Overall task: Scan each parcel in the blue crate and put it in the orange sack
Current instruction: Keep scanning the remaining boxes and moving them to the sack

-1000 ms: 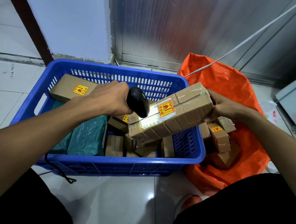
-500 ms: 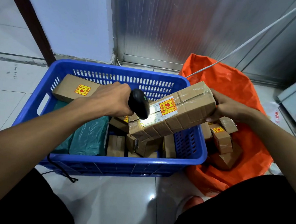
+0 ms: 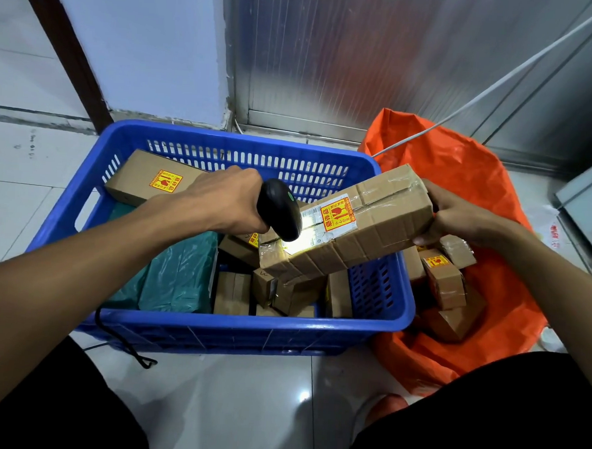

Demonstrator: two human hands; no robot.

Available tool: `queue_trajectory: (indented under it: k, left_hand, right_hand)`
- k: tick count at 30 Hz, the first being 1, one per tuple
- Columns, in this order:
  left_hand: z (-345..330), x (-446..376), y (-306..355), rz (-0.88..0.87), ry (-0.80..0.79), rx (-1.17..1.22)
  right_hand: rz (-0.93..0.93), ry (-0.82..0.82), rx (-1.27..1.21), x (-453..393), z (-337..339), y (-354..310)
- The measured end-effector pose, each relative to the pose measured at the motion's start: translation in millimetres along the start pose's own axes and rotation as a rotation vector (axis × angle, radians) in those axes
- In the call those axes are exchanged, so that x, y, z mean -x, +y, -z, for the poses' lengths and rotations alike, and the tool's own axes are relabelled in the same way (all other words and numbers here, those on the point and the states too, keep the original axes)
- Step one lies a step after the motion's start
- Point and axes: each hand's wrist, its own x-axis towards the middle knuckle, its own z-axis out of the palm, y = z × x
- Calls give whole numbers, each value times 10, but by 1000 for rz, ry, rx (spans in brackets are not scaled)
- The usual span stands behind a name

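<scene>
My left hand (image 3: 220, 199) grips a black handheld scanner (image 3: 280, 209) over the blue crate (image 3: 213, 330). Its light falls on the white label of a long cardboard parcel (image 3: 373, 225) with a yellow-red sticker. My right hand (image 3: 459, 215) holds that parcel by its right end, tilted above the crate's right rim. Inside the crate lie another long box (image 3: 142, 178), teal bags (image 3: 179, 273) and several small cardboard boxes (image 3: 284, 289). The orange sack (image 3: 469, 171) stands open to the right with several small boxes (image 3: 446, 280) in it.
The scanner's black cable (image 3: 124, 342) hangs over the crate's front wall onto the tiled floor. A white cord (image 3: 501, 77) runs diagonally above the sack. A metal wall panel stands behind; a grey cabinet edge (image 3: 587, 205) sits at far right.
The parcel has tilted and shifted slightly, and the scanner's light now falls lower on the label edge. Both hands stay in nearly the same places.
</scene>
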Motion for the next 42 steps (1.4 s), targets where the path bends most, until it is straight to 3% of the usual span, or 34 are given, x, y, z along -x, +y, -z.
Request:
queue_trajectory:
  k: [26, 36, 42]
  left_hand:
    - [139, 65, -83, 107, 116, 171]
    - [183, -66, -228, 302, 255, 715]
    - [207, -60, -208, 355, 321, 1002]
  right_hand:
    - [18, 93, 15, -14, -45, 1]
    - [317, 407, 64, -5, -153, -282]
    - [508, 634, 250, -85, -211, -438]
